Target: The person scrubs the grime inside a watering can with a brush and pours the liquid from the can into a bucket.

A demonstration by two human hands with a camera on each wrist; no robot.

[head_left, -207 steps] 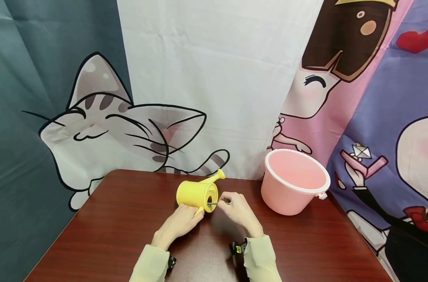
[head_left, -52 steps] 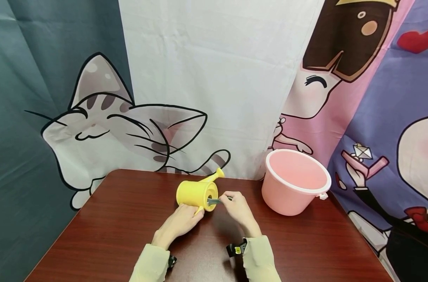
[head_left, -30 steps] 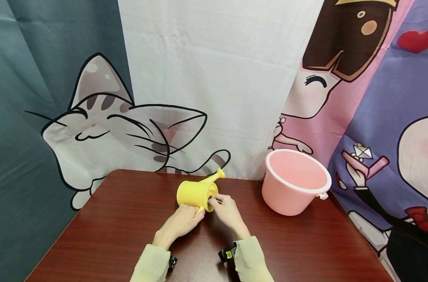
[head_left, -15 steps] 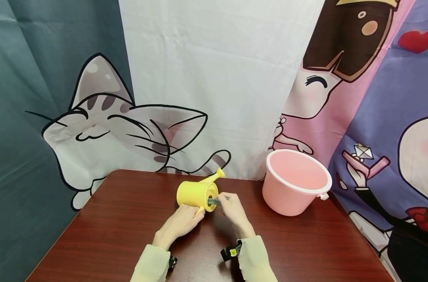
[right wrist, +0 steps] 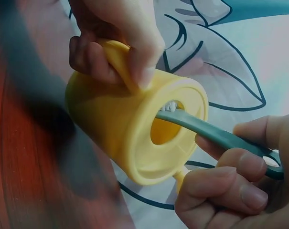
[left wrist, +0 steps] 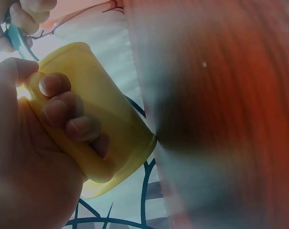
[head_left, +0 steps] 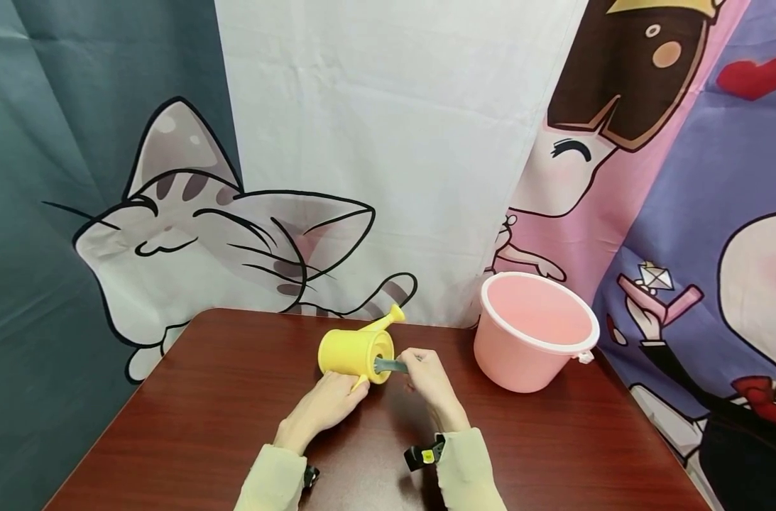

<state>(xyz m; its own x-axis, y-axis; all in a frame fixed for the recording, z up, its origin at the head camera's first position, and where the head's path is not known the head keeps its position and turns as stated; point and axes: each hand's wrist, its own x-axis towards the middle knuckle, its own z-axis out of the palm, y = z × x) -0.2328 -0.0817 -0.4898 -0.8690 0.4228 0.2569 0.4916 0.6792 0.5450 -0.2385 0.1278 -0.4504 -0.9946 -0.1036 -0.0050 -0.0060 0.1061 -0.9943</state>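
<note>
A yellow watering can (head_left: 347,351) lies tilted on its side in the head view, its round opening facing right. My left hand (head_left: 326,404) grips its handle, fingers curled round it in the left wrist view. My right hand (head_left: 431,380) pinches the grey-green handle of a small brush (right wrist: 220,134), which has a hole near its end. White bristles (right wrist: 169,106) show at the can's opening in the right wrist view, the brush head being partly inside. The can's spout (head_left: 388,318) points up and to the right.
A pink bucket (head_left: 515,358) with a white rim stands on the right of the brown wooden table (head_left: 202,419). A printed cloth (head_left: 388,142) with cartoon figures hangs behind the table.
The right hand has moved the brush in and out of the can's opening; now it is drawn back rightward, with more handle showing. The left hand and can have stayed nearly still.
</note>
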